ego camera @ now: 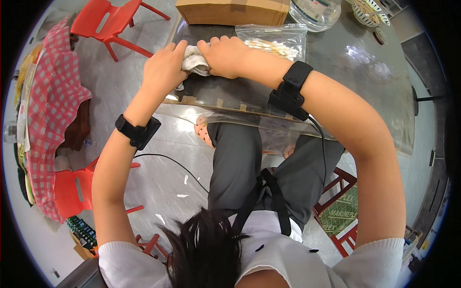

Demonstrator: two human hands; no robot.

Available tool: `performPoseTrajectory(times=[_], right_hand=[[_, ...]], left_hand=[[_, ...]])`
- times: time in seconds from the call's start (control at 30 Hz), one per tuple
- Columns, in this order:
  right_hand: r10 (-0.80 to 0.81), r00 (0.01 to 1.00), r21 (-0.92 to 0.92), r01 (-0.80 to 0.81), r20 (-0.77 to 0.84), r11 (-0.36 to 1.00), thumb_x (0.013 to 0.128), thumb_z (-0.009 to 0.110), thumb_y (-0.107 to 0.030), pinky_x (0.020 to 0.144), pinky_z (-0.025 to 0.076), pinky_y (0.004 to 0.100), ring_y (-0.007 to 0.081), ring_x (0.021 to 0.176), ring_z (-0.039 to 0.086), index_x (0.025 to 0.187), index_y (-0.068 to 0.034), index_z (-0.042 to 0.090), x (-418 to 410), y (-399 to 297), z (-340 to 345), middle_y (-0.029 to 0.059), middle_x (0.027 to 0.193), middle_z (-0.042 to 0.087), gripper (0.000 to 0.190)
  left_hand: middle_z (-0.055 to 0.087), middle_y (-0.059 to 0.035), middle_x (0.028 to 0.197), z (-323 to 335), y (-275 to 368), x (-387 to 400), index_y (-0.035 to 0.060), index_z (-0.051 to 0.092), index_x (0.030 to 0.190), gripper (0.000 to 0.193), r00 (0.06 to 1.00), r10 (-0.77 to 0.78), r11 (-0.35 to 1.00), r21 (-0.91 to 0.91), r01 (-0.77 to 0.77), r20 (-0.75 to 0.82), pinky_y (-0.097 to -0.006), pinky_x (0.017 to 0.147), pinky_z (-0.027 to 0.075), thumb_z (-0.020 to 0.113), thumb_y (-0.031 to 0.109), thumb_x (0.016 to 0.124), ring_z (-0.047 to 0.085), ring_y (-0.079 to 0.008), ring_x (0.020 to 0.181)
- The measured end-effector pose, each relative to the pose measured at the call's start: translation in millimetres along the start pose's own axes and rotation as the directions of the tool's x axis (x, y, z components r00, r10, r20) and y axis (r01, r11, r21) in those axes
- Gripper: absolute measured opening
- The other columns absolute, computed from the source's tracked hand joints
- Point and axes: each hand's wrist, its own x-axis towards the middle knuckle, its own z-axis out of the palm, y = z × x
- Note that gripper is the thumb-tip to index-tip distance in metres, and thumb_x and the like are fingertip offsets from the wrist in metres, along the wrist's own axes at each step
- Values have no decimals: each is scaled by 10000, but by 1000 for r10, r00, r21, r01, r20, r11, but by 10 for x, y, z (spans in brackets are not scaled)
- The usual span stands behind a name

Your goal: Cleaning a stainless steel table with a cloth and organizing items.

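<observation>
A crumpled whitish cloth [195,61] is bunched between my two hands over the near left corner of the table. My left hand [164,66] grips its left side, and a loose end hangs below my fingers. On the other side my right hand [227,57] grips the cloth too. Just beyond my right wrist lies a clear zip bag of cotton swabs [277,48], partly hidden by my forearm. The dark tabletop [223,88] under my hands has a transparent plastic cover with pieces of brown tape along its near edge.
A cardboard box [232,12] and a large clear plastic bottle [315,14] stand at the far side. A patterned bowl [366,13] sits farther right. Red plastic chairs [108,21] and a table with a checked cloth [50,118] are to the left. Cables run from both wrist bands.
</observation>
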Motion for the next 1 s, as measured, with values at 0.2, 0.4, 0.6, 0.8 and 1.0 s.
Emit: performPoseTrajectory(times=[0.2,0.4,0.6,0.8,1.0], right_hand=[[33,999,-5,-33,-6,999,736,674,-288,721,488,407,323,902,582,1134,-29,387,100,98,-15,190,988,560,555],[70,994,26,-68,-89,997,748,653,-301,749,474,418,323,924,583,1103,-35,452,176,183,27,184,1015,576,488],[132,972,10,-133,-192,991,743,656,-295,723,482,405,311,890,591,1081,-33,454,264,225,102,173,986,578,473],[193,958,30,-192,-214,981,753,640,-307,727,480,408,317,889,592,1062,-31,460,353,269,117,175,986,578,452],[235,921,40,-235,-311,971,754,637,-308,719,475,408,315,884,591,1043,-28,478,411,265,190,168,975,578,433]], left_hand=[[574,-87,941,57,-45,151,96,479,1064,455,998,10,1000,-9,-10,-57,-398,708,467,667,166,655,561,-298,891],[578,-84,926,134,-101,324,100,481,1070,446,996,13,1000,-1,-13,-86,-399,707,466,647,160,661,561,-293,888],[578,-77,933,172,-129,503,104,481,1045,401,993,-9,1000,22,12,-118,-392,709,470,612,114,667,557,-282,896],[578,-66,940,279,-173,702,106,477,1028,359,984,12,998,68,0,-178,-382,715,476,580,75,685,557,-275,895],[596,-95,877,369,-192,816,86,494,962,311,946,57,995,96,-28,-319,-391,665,501,620,65,679,582,-301,843]])
